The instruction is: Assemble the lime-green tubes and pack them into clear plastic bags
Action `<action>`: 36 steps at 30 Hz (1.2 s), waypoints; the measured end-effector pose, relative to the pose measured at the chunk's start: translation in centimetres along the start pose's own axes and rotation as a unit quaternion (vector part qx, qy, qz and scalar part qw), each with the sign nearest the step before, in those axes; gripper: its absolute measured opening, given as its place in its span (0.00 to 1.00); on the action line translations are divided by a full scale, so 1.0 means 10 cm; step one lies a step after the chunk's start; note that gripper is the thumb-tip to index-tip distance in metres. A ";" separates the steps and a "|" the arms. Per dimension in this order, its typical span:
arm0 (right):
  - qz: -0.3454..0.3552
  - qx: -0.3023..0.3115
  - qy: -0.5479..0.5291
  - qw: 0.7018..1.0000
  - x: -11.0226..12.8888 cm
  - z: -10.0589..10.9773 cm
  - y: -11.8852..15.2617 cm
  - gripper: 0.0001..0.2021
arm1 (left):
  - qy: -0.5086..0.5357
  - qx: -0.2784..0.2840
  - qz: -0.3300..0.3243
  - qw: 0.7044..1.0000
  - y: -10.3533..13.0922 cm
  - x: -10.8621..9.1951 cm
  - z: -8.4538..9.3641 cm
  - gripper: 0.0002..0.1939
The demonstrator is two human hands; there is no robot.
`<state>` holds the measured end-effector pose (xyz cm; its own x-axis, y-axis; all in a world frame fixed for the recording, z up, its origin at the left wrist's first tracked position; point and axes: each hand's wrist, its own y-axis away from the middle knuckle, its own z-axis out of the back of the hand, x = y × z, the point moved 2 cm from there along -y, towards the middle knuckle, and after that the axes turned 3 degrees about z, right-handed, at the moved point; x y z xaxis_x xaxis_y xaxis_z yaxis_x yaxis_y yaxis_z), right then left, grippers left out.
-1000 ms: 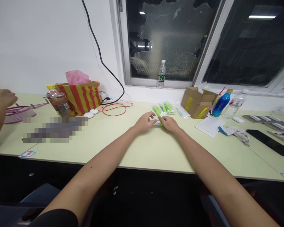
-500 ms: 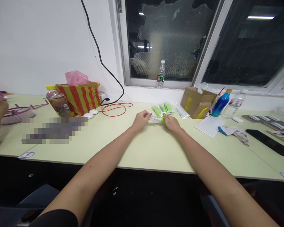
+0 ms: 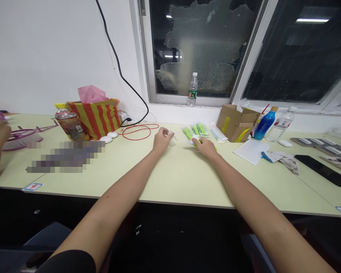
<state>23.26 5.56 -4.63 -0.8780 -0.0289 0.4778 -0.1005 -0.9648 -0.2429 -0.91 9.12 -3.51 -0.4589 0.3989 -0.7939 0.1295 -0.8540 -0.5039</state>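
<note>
Green item w/ white end [image 3: 193, 140], qty 1, over table [image 3: 176, 178] — R hand [image 3: 207, 147] is closed round it; clear plastic pc [image 3: 173, 140], apart, is pinched in L hand [image 3: 161, 141] — step prob. uncovering, next likely needs L laying pc aside.

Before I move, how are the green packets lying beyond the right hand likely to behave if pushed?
The green packets will probably slide rather than roll, since they lie flat on the smooth-looking table. Their shiny clear wrapping may be slippery and floppy at the edges; the solid-looking green pieces inside should stay stiffer.
</note>
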 end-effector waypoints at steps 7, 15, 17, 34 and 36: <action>0.019 0.011 0.007 1.000 0.07 0.00 0.04 0.27 | -0.063 0.051 -0.043 0.996 -0.09 0.15 -0.01 0.09; 0.023 0.015 -0.001 1.000 0.06 -0.01 0.05 0.27 | -0.079 0.061 -0.033 0.994 -0.12 0.22 -0.01 0.12; 0.025 0.017 -0.003 1.000 0.05 -0.02 0.04 0.28 | -0.095 0.085 -0.018 0.992 -0.10 0.24 -0.03 0.16; 0.022 0.022 0.018 0.999 0.10 0.00 0.08 0.27 | -0.206 0.025 0.059 0.976 -0.48 0.60 -0.13 0.09; 0.021 0.024 0.022 0.999 0.10 0.00 0.07 0.27 | -0.208 0.024 0.073 0.975 -0.46 0.59 -0.11 0.09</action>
<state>22.28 4.83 -4.34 -0.9011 -0.0598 0.4294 -0.0408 -0.9743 -0.2214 -3.24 15.82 -6.29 -0.7566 0.1115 -0.6443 0.1824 -0.9103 -0.3716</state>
